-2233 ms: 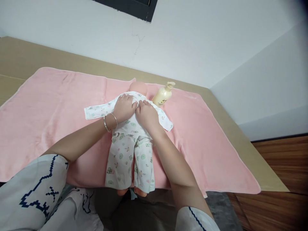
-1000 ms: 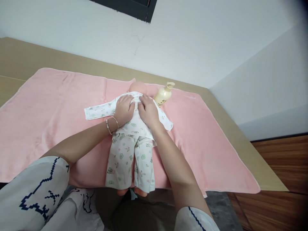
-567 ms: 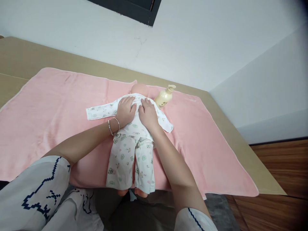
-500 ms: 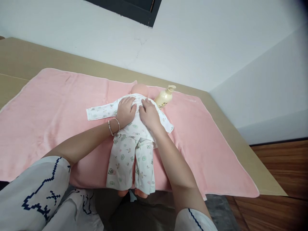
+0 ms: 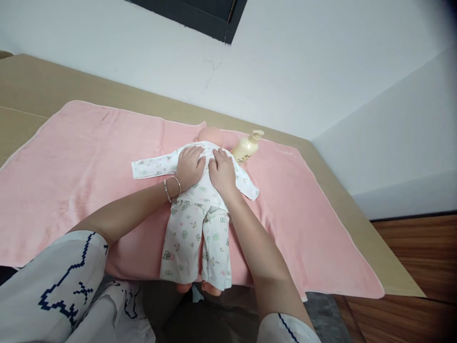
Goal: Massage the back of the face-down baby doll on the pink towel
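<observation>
Looks prob. light, w/ a firm moulded body under thin, soft cloth — a doll (image 5: pixel 200 204), judged by eye only. May slip a bit inside loose clothes, so best held round the trunk w/ bald head (image 5: pixel 210 136) supported, not by sleeves (image 5: pixel 153 166). Lying on pink blanket (image 5: pixel 303 228), w/ feet (image 5: pixel 211 289) at near edge, head close to pump bottle (image 5: pixel 246 148). Dressed in white top (image 5: pixel 204 188) & trousers (image 5: pixel 183 238) w/ small green/pink prints; can't tell whether face-up or face-down. Covered at upper trunk by L hand (image 5: pixel 191 166) & R hand (image 5: pixel 223 171) — laid flat side by side, gripping nothing.
</observation>
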### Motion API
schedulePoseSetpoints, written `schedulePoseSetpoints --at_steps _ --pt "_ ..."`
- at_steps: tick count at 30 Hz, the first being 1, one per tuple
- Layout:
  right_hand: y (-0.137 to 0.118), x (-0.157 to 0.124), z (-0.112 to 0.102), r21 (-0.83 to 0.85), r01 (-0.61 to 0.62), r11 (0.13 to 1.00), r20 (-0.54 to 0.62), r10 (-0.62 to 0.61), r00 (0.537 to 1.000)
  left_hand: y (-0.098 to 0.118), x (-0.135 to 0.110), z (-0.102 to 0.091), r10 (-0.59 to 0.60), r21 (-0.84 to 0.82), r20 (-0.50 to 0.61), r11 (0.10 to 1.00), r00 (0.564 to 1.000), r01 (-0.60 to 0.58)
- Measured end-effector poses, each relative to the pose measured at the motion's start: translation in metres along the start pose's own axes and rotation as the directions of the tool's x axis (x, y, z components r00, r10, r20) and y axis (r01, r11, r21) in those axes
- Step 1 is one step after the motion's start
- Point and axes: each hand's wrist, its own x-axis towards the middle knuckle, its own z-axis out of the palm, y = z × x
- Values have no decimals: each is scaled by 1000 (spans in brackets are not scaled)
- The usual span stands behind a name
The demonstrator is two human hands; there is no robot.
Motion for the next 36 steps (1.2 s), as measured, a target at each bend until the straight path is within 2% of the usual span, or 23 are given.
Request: schedulePoseSetpoints --at_steps 11,23,36 --pt "0 0 1 12 0 1000 -12 0 1000 3 -1 -3 -12 -26 5 1000 1000 12" --pt "8 -4 6 36 31 999 -21 -30 999 4 -4 -5 16 19 2 1000 1000 -16" --pt "5 -5 3 41 17 999 -2 -17 1000 3 -6 -5 4 -32 -51 999 999 -6"
